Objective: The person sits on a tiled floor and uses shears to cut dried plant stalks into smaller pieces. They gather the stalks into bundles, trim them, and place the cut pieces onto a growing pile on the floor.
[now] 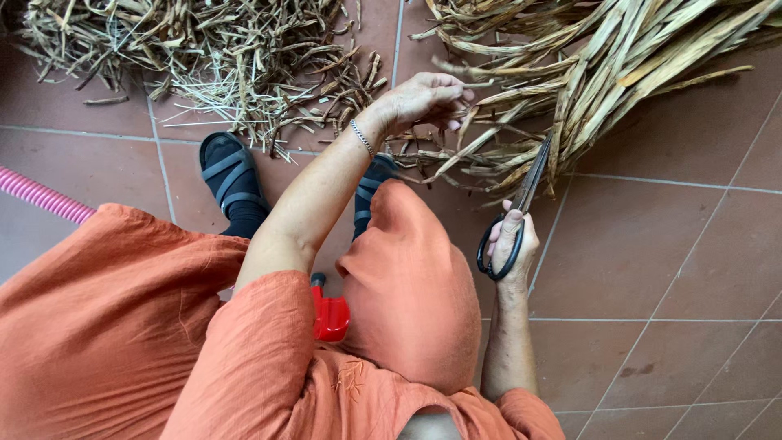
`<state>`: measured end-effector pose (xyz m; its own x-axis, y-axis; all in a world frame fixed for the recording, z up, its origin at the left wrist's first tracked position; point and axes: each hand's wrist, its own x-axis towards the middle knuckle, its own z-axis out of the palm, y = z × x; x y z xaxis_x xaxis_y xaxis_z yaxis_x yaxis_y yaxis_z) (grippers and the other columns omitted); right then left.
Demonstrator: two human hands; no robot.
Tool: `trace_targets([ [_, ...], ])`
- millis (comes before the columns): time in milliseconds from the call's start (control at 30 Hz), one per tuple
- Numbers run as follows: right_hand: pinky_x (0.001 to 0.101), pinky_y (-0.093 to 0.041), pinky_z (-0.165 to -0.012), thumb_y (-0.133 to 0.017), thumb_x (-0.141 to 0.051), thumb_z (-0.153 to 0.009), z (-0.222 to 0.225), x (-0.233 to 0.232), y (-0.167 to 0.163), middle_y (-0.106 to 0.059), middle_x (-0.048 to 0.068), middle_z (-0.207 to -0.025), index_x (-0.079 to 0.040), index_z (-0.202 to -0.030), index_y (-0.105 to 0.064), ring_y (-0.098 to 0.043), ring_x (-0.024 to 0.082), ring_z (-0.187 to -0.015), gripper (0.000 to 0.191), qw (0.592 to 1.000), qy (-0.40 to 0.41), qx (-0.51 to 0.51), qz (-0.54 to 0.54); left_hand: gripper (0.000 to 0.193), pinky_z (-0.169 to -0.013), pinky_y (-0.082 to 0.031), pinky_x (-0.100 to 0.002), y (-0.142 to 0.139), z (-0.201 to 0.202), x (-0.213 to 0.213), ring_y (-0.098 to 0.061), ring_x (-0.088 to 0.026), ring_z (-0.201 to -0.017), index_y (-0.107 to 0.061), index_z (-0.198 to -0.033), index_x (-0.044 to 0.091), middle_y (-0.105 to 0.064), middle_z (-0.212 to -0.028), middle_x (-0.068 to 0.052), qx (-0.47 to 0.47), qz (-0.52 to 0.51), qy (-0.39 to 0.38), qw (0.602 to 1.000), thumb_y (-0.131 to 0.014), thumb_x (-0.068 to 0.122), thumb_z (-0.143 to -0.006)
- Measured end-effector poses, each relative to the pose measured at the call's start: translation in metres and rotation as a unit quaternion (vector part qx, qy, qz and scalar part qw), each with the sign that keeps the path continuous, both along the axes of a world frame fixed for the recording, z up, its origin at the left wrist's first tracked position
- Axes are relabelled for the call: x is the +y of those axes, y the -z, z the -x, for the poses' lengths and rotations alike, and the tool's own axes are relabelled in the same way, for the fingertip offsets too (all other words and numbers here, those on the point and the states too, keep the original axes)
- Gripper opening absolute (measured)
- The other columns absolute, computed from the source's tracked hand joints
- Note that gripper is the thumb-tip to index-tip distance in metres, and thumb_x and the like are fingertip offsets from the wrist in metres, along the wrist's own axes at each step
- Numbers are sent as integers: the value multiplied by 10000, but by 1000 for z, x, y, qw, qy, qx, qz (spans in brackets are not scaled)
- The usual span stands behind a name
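We look down on a person in orange clothes, seated over a floor (676, 269) of reddish-brown tiles. The left hand (423, 102) reaches forward, and its grip is pressed together around some dry leaf strips (489, 155) at the near end of a big bundle of dried leaves (635, 57), which lies on the floor at the upper right. A thin silver bracelet (362, 137) sits on this wrist. The right hand (511, 244) is lower, near the knee, and its grip is closed through the black handles of the scissors (521, 208). The blades point up toward the bundle and their tips are touching the strips; we cannot tell if the blades are apart.

At the upper left a second pile of dry stalks and short cut pieces (228, 57) is spread on the floor, well apart from the right hand. A foot in a black sandal (232, 183) stands just below this pile. A pink ribbed hose (45, 195) comes in from the left edge, and a small red plastic thing (330, 316) shows between the knees.
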<state>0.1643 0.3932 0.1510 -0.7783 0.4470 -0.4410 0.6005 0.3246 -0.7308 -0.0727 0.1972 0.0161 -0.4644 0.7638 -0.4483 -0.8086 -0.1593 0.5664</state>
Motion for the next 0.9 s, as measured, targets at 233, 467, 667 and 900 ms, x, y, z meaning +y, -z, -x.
trace_targets([
  [233,205,-379,-459,-409,-601,-1057,-4,-19,-33,-554,-8,-686,60,-1304,-602,-464,46,-498,732,993,-24,9,114,345,-667,-627,-357,-36,-19,-28,-789,-244,-782,-691,-1144,16,-763,-992,-149,-30,23,-12,999,-526,302,-1044],
  [467,202,-369,-463,-419,-631,-1032,-11,-25,-30,-551,-12,-701,55,-1317,-600,-454,45,-506,764,982,-41,-4,183,299,-622,-576,-310,-40,-28,-38,-723,-182,-746,-653,-1088,38,-783,-983,-128,-55,17,-22,998,-507,295,-1047],
  [667,204,-372,-445,-437,-661,-987,-24,-29,-20,-544,-28,-668,30,-1288,-635,-455,40,-492,780,979,-64,-103,165,272,-575,-511,-237,-30,-32,-34,-673,-106,-730,-649,-1140,53,-772,-980,-72,-5,29,-17,999,-708,239,-950],
  [900,228,-375,-413,-500,-646,-914,-28,-36,-16,-535,-34,-613,-29,-1298,-652,-460,62,-457,742,962,-124,-169,175,610,-542,-534,-206,-17,-45,-31,-683,-77,-688,-609,-1248,106,-704,-867,-16,112,122,-9,986,-904,151,-715],
])
